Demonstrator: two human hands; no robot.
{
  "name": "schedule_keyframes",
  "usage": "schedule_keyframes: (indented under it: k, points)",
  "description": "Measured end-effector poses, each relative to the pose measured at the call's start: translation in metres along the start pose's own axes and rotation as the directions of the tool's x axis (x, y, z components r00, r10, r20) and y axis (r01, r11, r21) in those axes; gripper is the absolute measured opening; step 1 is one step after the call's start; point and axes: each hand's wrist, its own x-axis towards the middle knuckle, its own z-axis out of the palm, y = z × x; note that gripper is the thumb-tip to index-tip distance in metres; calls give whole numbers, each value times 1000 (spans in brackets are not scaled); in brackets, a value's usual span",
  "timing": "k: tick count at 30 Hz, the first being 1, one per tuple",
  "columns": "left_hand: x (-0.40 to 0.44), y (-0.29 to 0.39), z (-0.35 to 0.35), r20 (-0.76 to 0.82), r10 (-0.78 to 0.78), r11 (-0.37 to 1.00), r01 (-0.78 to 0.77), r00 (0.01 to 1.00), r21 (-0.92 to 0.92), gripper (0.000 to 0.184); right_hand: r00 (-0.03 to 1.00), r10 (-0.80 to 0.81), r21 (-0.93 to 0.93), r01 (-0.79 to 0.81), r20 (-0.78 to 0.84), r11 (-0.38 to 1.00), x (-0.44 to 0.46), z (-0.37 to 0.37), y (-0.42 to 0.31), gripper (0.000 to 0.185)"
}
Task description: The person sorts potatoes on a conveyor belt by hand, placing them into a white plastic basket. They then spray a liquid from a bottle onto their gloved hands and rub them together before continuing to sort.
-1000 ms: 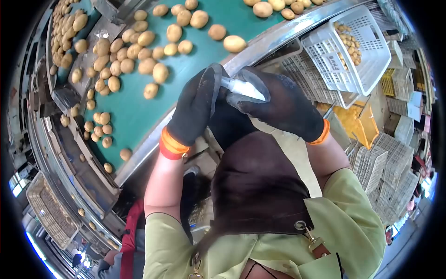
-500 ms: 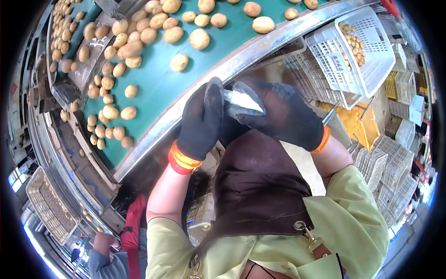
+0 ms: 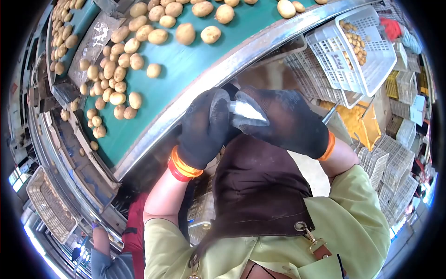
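Note:
My left hand (image 3: 203, 126), in a black glove with a grey-coated thumb, is closed at one end of a small shiny white object (image 3: 247, 110). Gripping its other side is my right hand (image 3: 284, 122), gloved the same way. The object looks bright and tapered; glare and the fingers hide its kind. Both hands are held together in front of my dark apron (image 3: 260, 186), just on my side of the metal rim (image 3: 218, 76) of a green conveyor belt (image 3: 186, 69). Many potatoes (image 3: 158, 36) lie on that belt, beyond my hands.
White plastic crates (image 3: 341, 76) stand on the right, the upper one holding potatoes. Near them is a yellow-orange container (image 3: 360, 123). More crates (image 3: 392, 160) are stacked farther right. At lower left, a person's arm (image 3: 101, 242) shows beside the machine and a beige crate (image 3: 51, 204).
Both hands have shifted slightly down and to the right, still holding the white object. The potatoes have changed positions on the belt. At upper right, something red has moved downward.

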Motion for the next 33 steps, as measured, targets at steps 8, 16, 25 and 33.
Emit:
schedule_keyframes:
  k: [8, 16, 25, 33]
  points:
    - [-1, 5, -17, -36, -154, 949, 137, 987, -283, 40, 956, 0, 806, -249, 295, 538, 17, 34, 53, 49]
    - [-19, -5, -30, -172, -237, 954, 195, 956, -228, 34, 909, -111, 819, -411, 402, -400, 6, 66, 50, 69]
    - [-59, -28, 14, 105, -195, 973, 206, 975, -100, 31, 912, -98, 731, -380, 398, -567, -17, 96, 102, 96]
    - [-111, -48, 33, 165, -455, 869, 477, 875, -135, 18, 835, 508, 934, -325, 210, 149, -42, 158, 210, 50]
